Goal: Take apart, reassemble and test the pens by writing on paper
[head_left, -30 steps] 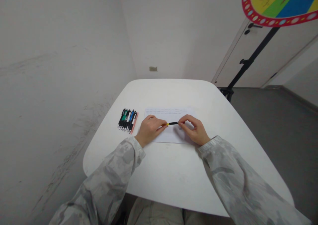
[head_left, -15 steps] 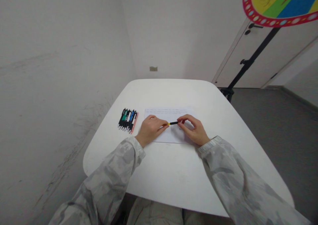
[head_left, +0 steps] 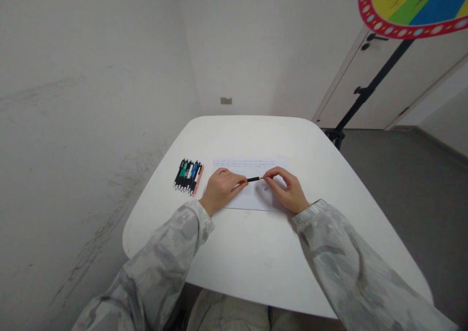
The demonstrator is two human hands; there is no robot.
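Note:
Both hands meet over a sheet of paper (head_left: pixel 248 199) with lines of handwriting along its top. Between them lies a short black pen part (head_left: pixel 253 179) with a bit of yellow at its right end. My left hand (head_left: pixel 224 187) is closed, thumb and fingers pinching the left end of this part. My right hand (head_left: pixel 287 189) pinches at the yellow end, where a thin tip seems to enter its fingertips. Below the right fingers, a small dark curled mark or object (head_left: pixel 266 188) is on the paper; I cannot tell which.
To the left of the paper, several click pens (head_left: pixel 188 176) lie side by side in a row, with a pinkish one at the right. The white table (head_left: pixel 234 253) has rounded corners. Beyond its right side stands a colourful wheel (head_left: pixel 420 7) on a black pole.
The pen part's yellow end was at my left fingers and now shows at my right fingers, with the black length at the left. Both hands stay almost in place.

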